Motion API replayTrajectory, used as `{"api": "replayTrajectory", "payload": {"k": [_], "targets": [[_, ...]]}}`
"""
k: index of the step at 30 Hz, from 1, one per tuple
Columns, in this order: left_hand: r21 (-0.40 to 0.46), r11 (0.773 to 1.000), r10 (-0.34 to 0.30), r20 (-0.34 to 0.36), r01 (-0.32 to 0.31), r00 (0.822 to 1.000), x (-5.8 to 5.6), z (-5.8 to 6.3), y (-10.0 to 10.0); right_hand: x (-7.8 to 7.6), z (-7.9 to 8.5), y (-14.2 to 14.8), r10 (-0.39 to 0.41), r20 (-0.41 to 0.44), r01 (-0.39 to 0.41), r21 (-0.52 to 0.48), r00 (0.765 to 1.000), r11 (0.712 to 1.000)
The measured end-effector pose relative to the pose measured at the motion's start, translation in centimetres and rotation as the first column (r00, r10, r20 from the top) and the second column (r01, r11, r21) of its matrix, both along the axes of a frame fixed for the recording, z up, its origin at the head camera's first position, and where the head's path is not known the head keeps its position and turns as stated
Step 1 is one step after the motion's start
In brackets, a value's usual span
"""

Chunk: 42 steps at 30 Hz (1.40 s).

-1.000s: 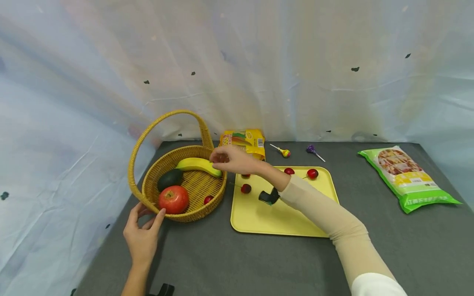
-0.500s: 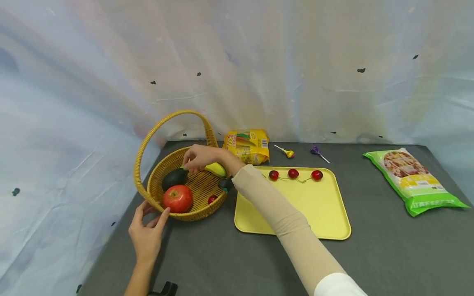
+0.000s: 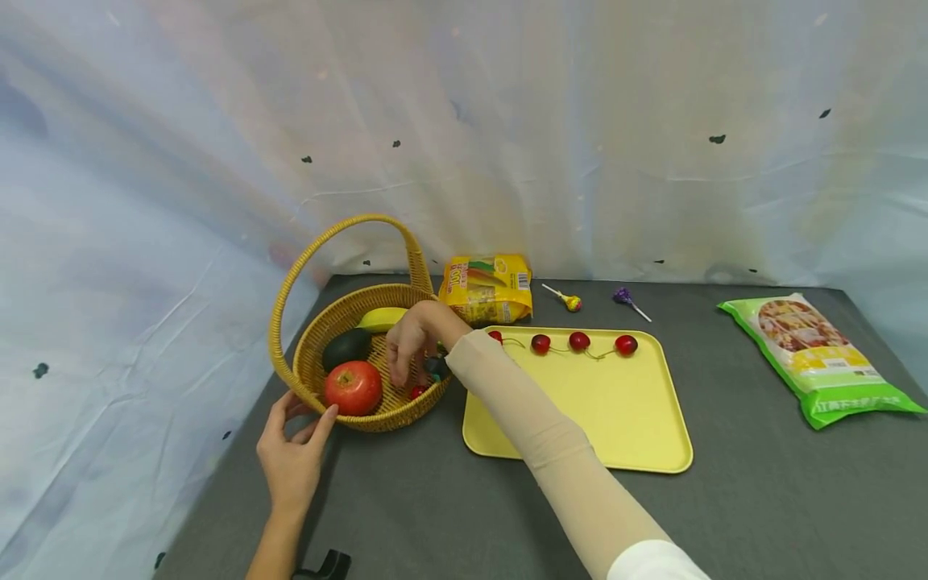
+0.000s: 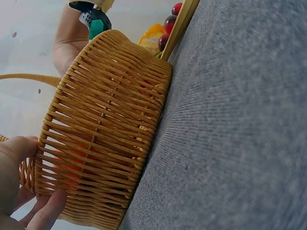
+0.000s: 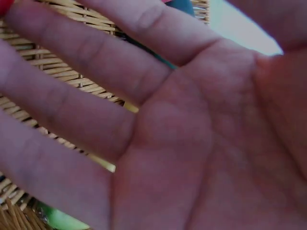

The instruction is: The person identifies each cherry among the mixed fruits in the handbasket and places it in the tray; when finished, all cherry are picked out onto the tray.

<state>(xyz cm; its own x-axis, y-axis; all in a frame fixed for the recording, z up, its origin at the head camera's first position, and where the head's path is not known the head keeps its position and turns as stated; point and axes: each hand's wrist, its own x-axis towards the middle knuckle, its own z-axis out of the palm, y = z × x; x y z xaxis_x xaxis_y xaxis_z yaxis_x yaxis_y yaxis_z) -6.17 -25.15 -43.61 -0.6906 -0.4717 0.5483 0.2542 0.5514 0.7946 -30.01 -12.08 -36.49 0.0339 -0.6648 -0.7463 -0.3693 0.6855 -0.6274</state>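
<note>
At the left, my left hand point(image 3: 293, 459) pinches the near rim of a round wicker basket point(image 3: 395, 419), thumb on top and fingers against its wall, as the left wrist view shows. A red apple point(image 3: 353, 388), a dark green avocado point(image 3: 346, 349), a banana point(image 3: 382, 319) and a cherry point(image 3: 416, 392) lie inside. My right hand point(image 3: 408, 342) reaches down into the basket, between the banana and the cherry. In the right wrist view its long fingers point(image 5: 91, 52) are extended and spread, one tip beside something red point(image 5: 5, 5).
A yellow tray point(image 3: 580, 411) with several stemmed cherries point(image 3: 579, 341) lies right of the basket, partly under my right arm. Behind are a yellow snack bag point(image 3: 486, 290), a yellow lollipop point(image 3: 573, 303) and a purple lollipop point(image 3: 622, 296). A green food bag point(image 3: 819, 354) lies far right.
My right hand has moved from the banana's end over to the avocado, then back right and lower into the basket. My left hand keeps its hold on the rim.
</note>
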Motion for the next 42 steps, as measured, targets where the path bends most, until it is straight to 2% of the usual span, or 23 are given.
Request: {"api": "replayTrajectory", "payload": {"k": [7,12,14,19,25,28,30,31,34,37,38,40,42], "targets": [[-0.001,1.0,-0.007,-0.007,0.007,1.0,0.0,-0.1,-0.1,-0.2,-0.6,0.1,-0.023,0.084,0.026,-0.032,0.996,0.999],[-0.013,1.0,0.006,-0.008,-0.006,1.0,-0.1,-0.1,-0.1,0.0,-0.7,-0.2,0.018,0.146,-0.01,-0.06,0.989,0.998],[-0.015,1.0,0.008,-0.006,-0.008,1.0,-0.1,-0.1,0.0,0.1,-0.7,-0.3,0.047,0.131,-0.038,-0.068,0.99,0.997],[-0.008,1.0,0.002,-0.007,-0.002,1.0,-0.1,0.1,0.1,0.5,-0.5,-0.3,0.104,0.033,-0.101,-0.072,0.994,0.992],[0.0,1.0,-0.002,-0.013,0.002,1.0,0.0,0.0,0.1,1.1,-0.2,-0.1,0.126,0.063,-0.117,-0.124,0.99,0.985],[-0.003,1.0,-0.01,-0.027,0.01,1.0,-0.1,-0.1,0.1,1.2,-0.1,0.2,0.154,0.059,-0.139,-0.203,0.986,0.969],[-0.006,1.0,-0.016,-0.036,0.016,0.999,-0.1,-0.2,0.0,1.2,0.0,0.6,0.167,0.044,-0.147,-0.289,0.985,0.946],[-0.006,1.0,-0.019,-0.04,0.018,0.999,-0.1,-0.2,0.0,1.1,0.0,0.9,0.173,0.037,-0.15,-0.349,0.984,0.925],[-0.012,1.0,-0.016,-0.04,0.016,0.999,-0.2,-0.2,0.0,0.8,0.0,2.3,0.141,0.023,-0.109,-0.526,0.99,0.844],[-0.006,1.0,-0.019,-0.036,0.019,0.999,-0.2,-0.2,0.0,0.2,-0.2,4.4,0.053,0.014,-0.03,-0.669,0.998,0.743],[-0.001,1.0,-0.019,-0.035,0.019,0.999,-0.2,-0.2,0.0,0.0,-0.2,5.3,0.013,0.02,0.004,-0.697,1.0,0.717],[0.012,1.0,-0.022,-0.03,0.022,0.999,-0.1,-0.2,0.1,-0.4,-0.3,7.5,-0.076,0.041,0.082,-0.729,0.996,0.679],[0.016,1.0,-0.014,-0.019,0.014,1.0,-0.1,-0.1,0.1,-0.6,-0.5,9.9,-0.176,0.045,0.15,-0.748,0.983,0.646]]}}
